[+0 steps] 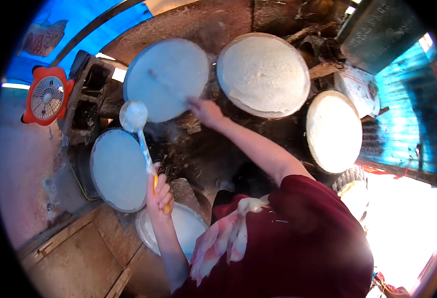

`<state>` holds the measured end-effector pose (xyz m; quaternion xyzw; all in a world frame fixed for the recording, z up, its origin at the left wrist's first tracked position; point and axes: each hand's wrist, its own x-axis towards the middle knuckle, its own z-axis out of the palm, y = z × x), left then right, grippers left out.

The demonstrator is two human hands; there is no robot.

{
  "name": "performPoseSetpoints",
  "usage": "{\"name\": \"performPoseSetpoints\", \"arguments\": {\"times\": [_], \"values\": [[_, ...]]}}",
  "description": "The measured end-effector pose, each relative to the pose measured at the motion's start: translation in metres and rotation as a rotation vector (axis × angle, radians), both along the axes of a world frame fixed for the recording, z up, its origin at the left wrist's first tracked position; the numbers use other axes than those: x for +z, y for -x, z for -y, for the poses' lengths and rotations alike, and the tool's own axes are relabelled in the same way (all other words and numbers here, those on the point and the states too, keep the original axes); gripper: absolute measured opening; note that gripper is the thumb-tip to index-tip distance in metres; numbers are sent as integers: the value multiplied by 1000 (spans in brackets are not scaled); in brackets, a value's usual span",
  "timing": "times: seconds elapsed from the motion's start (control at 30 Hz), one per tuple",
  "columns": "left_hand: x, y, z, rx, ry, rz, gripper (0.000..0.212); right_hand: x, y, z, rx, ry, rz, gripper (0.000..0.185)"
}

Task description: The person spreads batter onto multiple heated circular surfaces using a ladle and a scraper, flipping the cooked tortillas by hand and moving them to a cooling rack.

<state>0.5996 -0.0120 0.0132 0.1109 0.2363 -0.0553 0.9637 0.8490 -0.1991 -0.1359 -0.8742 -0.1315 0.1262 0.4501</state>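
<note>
My left hand [159, 192] grips the yellow handle of a ladle [144, 145]. Its round bowl, coated in white, is raised between two griddles. Below and to the left of it lies a round griddle covered with a pale white layer [118, 169]. My right hand [206, 111] reaches forward to the near right edge of the back left griddle [166, 80], which also carries a smooth whitish layer. The fingertips are blurred; whether they touch it or hold anything is unclear. A large flatbread-like sheet [263, 74] covers the back right griddle.
Another white round [334, 132] is at right. Beside my left forearm stands a wide vessel of whitish liquid [181, 227]. A red fan [47, 97] hangs near hollow blocks [88, 93] at left. A wooden frame [84, 257] lies lower left; a corrugated sheet [401, 108] walls the right.
</note>
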Motion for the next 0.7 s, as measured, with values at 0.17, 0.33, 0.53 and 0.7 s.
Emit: {"name": "performPoseSetpoints", "arguments": {"times": [0.17,0.33,0.53,0.7], "values": [[4,59,24,-18,22,36,35,-7,87,37,177,-173,-57,39],[0,92,40,-97,-207,-40,34,47,190,150,-9,-534,-644,44],[-38,121,51,-221,105,25,33,39,211,275,-478,-166,-21,22],[-51,136,83,-257,217,-10,33,16,141,266,-452,127,261,18]]}}
